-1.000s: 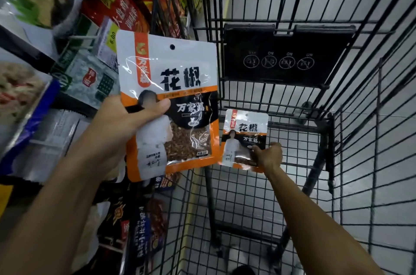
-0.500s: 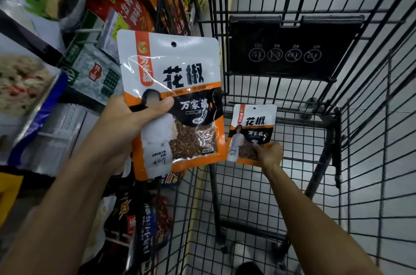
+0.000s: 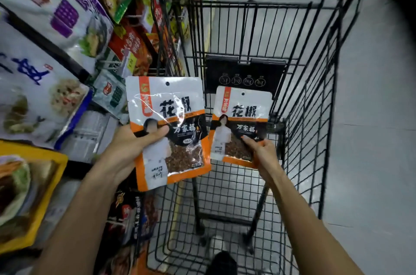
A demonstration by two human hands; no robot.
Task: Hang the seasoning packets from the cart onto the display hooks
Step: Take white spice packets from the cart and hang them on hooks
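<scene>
Both hands are loaded. The left hand [image 3: 132, 151] has its grip on one white-and-orange plastic seasoning packet [image 3: 171, 117] at the left edge, thumb laid across the front at mid-height. The right hand [image 3: 263, 154] pinches a second matching packet [image 3: 240, 121] at its lower right corner, thumb on the front. Both packets are upright and face-on, side by side and just apart, above the black wire shopping cart [image 3: 315, 117] and beside the display of hanging bags [image 3: 67, 15] on the left. Each grip sits low, leaving the small round hang hole [image 3: 167, 83] near the top edge free, which is what this step needs. The step in hand looks like carrying them to a hook, and the left packet, being nearer the display, should probably go first. Aim the hole squarely at the hook tip, keep the top flap flat so it does not fold, and slide it back along the wire before letting go. A corner pinch lets a pouch swing, so steadying the right one higher up may help. A thin metal display hook [image 3: 109, 63] shows among the goods, but I cannot tell whether it is free.
</scene>
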